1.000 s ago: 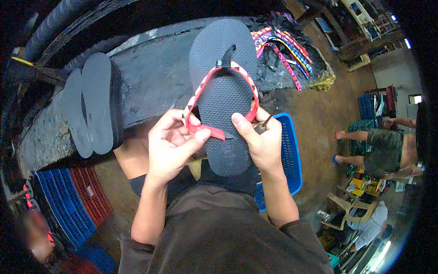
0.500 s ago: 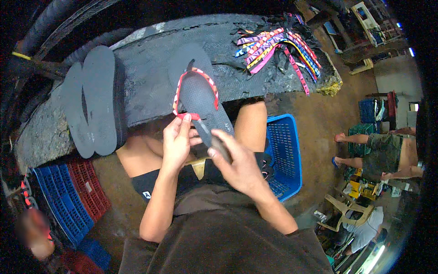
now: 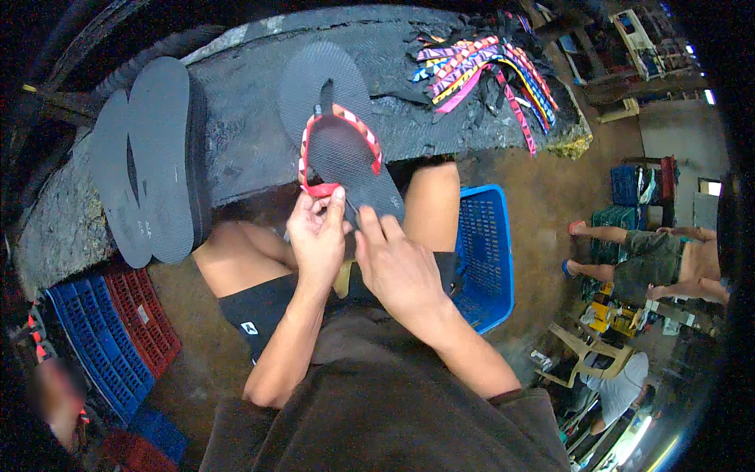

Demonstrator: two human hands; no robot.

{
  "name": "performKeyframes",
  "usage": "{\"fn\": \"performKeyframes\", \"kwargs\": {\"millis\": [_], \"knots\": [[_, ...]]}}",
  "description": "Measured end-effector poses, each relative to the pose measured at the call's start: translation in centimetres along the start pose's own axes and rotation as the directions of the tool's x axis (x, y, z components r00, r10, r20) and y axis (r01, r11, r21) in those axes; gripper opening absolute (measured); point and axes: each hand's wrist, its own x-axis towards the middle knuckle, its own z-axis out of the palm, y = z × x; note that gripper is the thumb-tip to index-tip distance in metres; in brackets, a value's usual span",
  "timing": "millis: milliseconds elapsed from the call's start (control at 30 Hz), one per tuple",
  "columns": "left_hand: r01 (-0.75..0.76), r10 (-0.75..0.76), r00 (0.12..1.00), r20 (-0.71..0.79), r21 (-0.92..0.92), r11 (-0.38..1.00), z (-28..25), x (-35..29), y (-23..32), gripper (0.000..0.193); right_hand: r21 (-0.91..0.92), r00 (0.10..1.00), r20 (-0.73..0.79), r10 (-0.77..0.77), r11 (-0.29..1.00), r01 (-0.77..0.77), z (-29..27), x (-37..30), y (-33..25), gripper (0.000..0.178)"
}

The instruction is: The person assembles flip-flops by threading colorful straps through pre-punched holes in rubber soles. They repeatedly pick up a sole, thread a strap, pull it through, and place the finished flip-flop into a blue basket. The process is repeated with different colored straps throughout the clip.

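Pinching the red strap (image 3: 319, 189) are left fingers (image 3: 339, 197); whether right fingers (image 3: 392, 227) grip, I cannot tell.

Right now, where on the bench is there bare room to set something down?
The widest bare patch is on the bench between the sole stacks at left and the strapped sandal. Crowded: the bench's right end, under the heaped patterned straps. Floor shows bare right of the blue basket.

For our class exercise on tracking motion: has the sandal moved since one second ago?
Yes, leftward: the sandal now appears left of the colourful straps it partly hid earlier.
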Motion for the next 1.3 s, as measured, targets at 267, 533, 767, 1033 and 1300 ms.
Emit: {"fn": "performKeyframes", "kwargs": {"millis": [267, 533, 767, 1033, 1300], "knots": [[-0.188, 0.19, 0.981, -0.026, 0.062, 0.98, -0.3, 1.4, -2.1, 0.005, -0.17, 0.961, 0.066, -0.27, 0.946, 0.277, -5.9, 2.5, -1.7, 0.022], [-0.239, 0.235, 0.971, 0.048, 0.207, 0.949, 0.9, -4.5, 5.1, 0.032, 0.891, 0.938, 0.154, 0.309, 0.367, -0.267, -4.6, -0.3, 4.4, 0.018], [-0.392, 0.359, 0.918, 0.171, 0.235, 0.889, 3.9, -6.2, 10.4, 0.03, 0.968, 0.999, -0.037, 0.012, -0.248, 0.039, 1.6, 1.7, 3.9, 0.052], [-0.186, 0.179, 0.972, 0.151, 0.036, 0.982, 5.6, -6.5, 11.4, 0.03, 0.943, 0.987, -0.148, 0.062, -0.291, 0.16, 0.4, 0.0, 1.7, 0.053], [-0.245, 0.236, 0.968, 0.088, 0.109, 0.963, 6.0, -5.8, 11.7, 0.031, 0.853, 0.993, -0.088, 0.075, -0.509, 0.114, 0.4, 1.2, 1.6, 0.032]]}}
